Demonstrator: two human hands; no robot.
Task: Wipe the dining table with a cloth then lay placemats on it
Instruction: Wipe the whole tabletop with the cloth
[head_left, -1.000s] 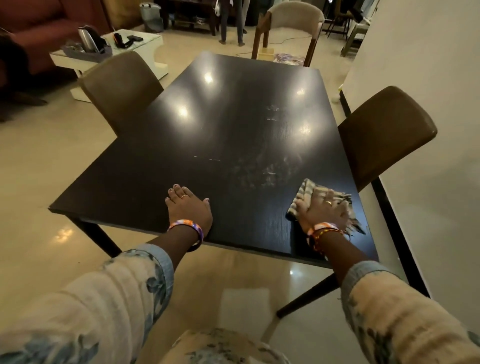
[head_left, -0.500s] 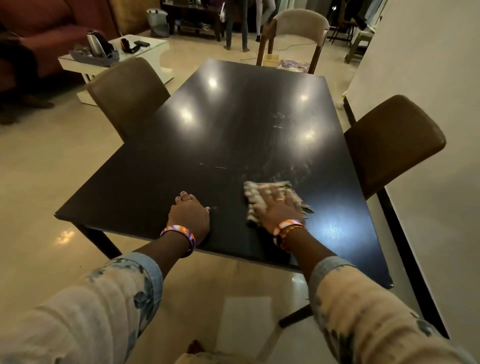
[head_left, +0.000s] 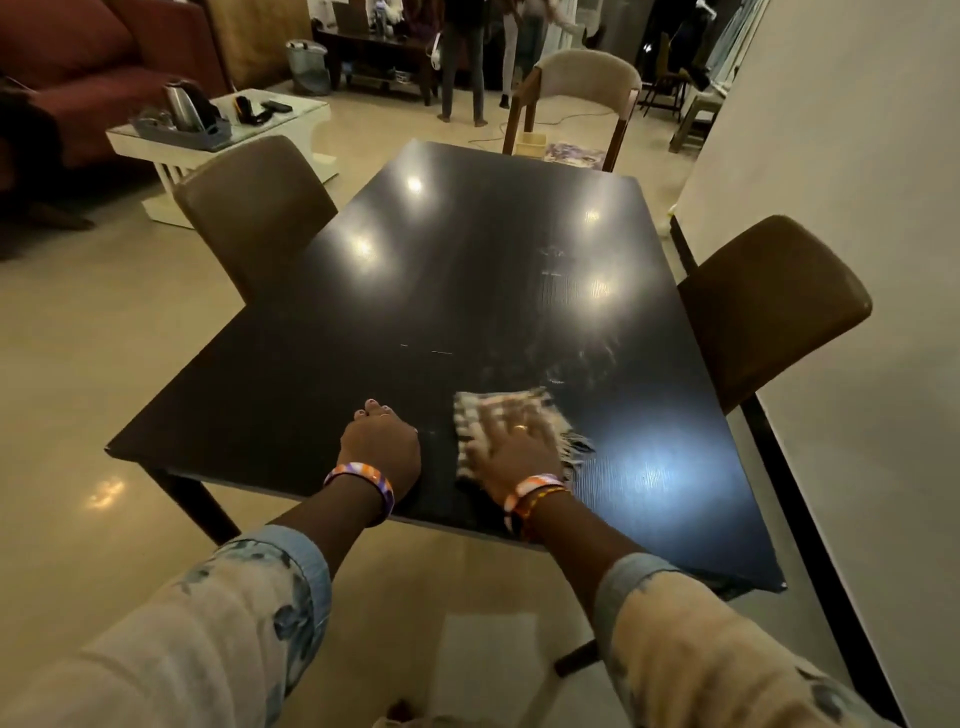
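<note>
- dining table (head_left: 467, 291) — dark, glossy top with ceiling-light glare; dull smears on its surface just beyond the cloth.
- cloth (head_left: 470, 421) — pale, striped, fringed; lies flat on the table near the table's near edge, roughly mid-width.
- right hand (head_left: 511, 447) — palm down on the cloth, fingers spread and straight, pressing it onto the table; ring on one finger, bands at the wrist. Image is motion-blurred here.
- left hand (head_left: 382, 444) — rests on the table just left of the cloth, not touching it as far as can be seen; knuckles up, fingers look bent under, holds nothing. Striped band at the wrist.
- No placemats lie on the table; on the chair seat at its far end sits a patterned item (head_left: 574, 154), too small to identify.
- brown chairs — one (head_left: 254, 208) at the table's left side, one (head_left: 769, 301) at its right side.
- beige chair (head_left: 587, 83) at the table's far end.
- Left of the table, farther off: white side table (head_left: 156, 145) carrying a tray with a kettle (head_left: 182, 106).
</note>
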